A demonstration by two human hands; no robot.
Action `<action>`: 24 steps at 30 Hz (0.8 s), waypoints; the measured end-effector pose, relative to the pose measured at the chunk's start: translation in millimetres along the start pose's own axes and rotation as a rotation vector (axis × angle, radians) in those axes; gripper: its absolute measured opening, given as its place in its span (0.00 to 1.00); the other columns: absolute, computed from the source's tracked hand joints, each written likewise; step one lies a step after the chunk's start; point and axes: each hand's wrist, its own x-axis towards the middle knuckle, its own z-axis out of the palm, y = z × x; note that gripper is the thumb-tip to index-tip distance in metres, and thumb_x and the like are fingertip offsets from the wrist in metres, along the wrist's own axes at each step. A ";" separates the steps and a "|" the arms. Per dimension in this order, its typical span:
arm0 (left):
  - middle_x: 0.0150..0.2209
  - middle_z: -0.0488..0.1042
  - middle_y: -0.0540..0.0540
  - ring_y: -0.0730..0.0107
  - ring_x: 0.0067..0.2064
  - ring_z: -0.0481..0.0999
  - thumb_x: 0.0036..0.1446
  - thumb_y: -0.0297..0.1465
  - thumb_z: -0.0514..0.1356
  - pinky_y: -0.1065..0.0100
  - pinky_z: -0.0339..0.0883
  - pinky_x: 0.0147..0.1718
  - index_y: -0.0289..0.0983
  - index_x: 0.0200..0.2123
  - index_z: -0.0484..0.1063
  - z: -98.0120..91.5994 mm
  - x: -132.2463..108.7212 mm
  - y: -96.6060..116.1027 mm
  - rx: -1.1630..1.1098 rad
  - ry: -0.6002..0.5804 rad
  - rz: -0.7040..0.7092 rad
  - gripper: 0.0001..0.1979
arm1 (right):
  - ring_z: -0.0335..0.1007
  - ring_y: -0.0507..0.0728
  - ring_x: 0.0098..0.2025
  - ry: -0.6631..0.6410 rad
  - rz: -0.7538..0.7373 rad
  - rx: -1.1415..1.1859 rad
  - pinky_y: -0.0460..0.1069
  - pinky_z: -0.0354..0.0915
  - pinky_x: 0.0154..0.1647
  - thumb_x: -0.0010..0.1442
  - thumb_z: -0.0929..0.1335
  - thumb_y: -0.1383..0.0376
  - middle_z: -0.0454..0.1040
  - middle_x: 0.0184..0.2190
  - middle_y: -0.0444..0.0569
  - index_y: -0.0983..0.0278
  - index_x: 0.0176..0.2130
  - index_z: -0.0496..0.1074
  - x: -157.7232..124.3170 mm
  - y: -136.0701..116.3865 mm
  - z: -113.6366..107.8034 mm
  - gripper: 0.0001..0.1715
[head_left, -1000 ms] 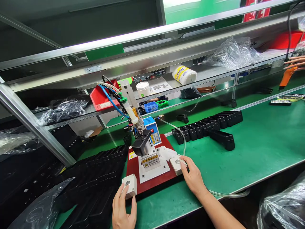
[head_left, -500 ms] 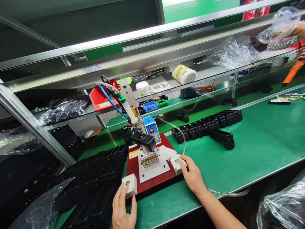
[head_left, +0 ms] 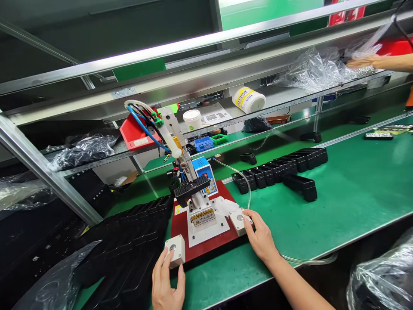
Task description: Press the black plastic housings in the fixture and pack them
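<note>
Smooth green worktop beneath a grey shelf. Centrally, an elongated black part with a circular recess sits on the metal press, above a flat dark-red base. Nearer, the left hand, thumb and fingers apart, touches a pale square switch box; the right hand touches its counterpart, grip indeterminable. Farther right, angular black blocks form a row.
</note>
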 end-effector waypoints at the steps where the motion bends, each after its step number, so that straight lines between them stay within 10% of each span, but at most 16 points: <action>1: 0.55 0.67 0.38 0.55 0.53 0.71 0.58 0.29 0.59 0.55 0.68 0.51 0.39 0.57 0.63 -0.1 0.3 0.5 -0.001 0.004 -0.001 0.23 | 0.69 0.60 0.49 -0.002 0.000 0.000 0.56 0.67 0.51 0.67 0.59 0.55 0.73 0.46 0.52 0.61 0.47 0.68 -0.1 0.4 0.0 0.17; 24: 0.54 0.67 0.35 0.54 0.53 0.70 0.58 0.29 0.58 0.56 0.68 0.50 0.34 0.56 0.63 -2.7 3.7 4.1 0.020 -0.005 0.033 0.22 | 0.67 0.60 0.51 -0.027 0.014 0.002 0.57 0.66 0.52 0.67 0.58 0.56 0.71 0.47 0.52 0.61 0.48 0.67 -1.1 3.9 1.2 0.18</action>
